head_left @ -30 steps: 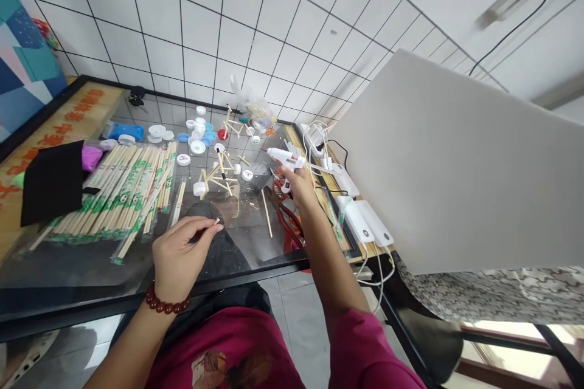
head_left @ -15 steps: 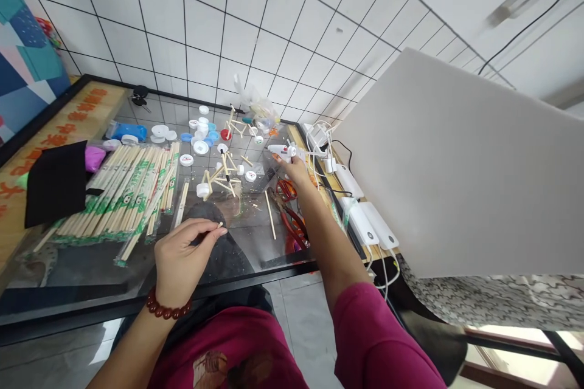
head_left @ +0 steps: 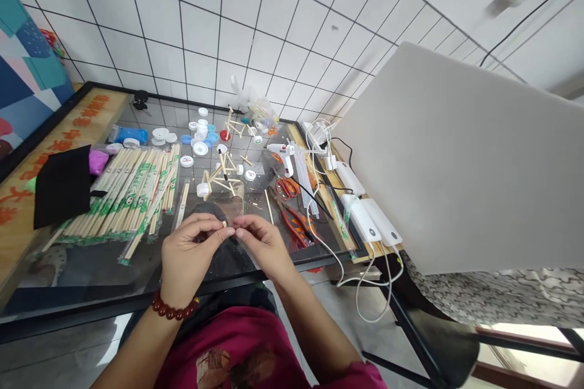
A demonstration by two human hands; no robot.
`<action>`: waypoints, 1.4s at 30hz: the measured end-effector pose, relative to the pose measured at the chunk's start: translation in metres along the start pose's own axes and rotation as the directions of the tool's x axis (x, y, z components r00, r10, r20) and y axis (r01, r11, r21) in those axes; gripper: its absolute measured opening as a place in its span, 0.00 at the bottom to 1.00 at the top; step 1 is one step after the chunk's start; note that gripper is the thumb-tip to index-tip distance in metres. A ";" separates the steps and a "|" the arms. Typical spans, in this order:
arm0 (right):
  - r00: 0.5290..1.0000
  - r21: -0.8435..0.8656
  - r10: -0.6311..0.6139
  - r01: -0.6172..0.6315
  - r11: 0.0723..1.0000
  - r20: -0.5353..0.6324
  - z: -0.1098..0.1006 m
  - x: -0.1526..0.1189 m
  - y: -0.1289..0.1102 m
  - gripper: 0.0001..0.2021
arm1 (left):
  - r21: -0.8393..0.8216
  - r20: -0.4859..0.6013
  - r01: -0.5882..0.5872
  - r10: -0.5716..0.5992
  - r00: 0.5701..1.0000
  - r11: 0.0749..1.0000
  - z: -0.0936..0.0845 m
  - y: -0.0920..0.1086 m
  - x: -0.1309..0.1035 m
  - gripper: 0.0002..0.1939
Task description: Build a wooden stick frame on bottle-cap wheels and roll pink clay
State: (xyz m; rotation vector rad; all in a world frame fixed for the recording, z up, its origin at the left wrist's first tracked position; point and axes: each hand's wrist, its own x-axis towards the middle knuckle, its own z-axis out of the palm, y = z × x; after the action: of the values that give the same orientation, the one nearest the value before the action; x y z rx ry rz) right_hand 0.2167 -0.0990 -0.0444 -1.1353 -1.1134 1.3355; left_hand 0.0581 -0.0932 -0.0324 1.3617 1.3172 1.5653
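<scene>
Near the table's front edge, my left hand (head_left: 189, 252) pinches a small pale wooden piece (head_left: 224, 224) between thumb and index finger. My right hand (head_left: 264, 246) meets it there, its fingertips pressed together against the left ones; what they hold, if anything, is hidden. A white glue gun (head_left: 286, 158) rests on the table beyond my right hand. Joined stick pieces with white caps (head_left: 203, 189) stand ahead of both hands. To the right lie red-handled pliers (head_left: 294, 225), and one loose stick (head_left: 269, 206) lies left of them.
Wrapped chopsticks (head_left: 123, 194) and a black cloth (head_left: 62, 187) cover the left side. Bottle caps (head_left: 200, 148) lie toward the back. Glue sticks (head_left: 305, 179), white cables (head_left: 335, 255) and power banks (head_left: 360, 217) are at the right. A large pale panel (head_left: 447, 164) rises beyond.
My right hand has left the glue gun and come back to my left hand, where the fingertips now meet. The glue gun now stands on the table, with its cable visible.
</scene>
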 end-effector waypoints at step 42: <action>0.902 -0.411 -0.330 0.198 0.890 -0.279 -0.052 0.136 -0.033 0.10 | 0.559 -0.077 -0.227 0.323 0.943 0.797 -0.058 -0.009 -0.038 0.21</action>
State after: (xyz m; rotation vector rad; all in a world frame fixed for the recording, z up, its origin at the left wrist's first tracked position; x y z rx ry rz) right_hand 0.2672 0.0405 -0.0252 -1.3691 -1.2393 0.6875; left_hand 0.0101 -0.1413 -0.0486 1.8722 1.8363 1.5844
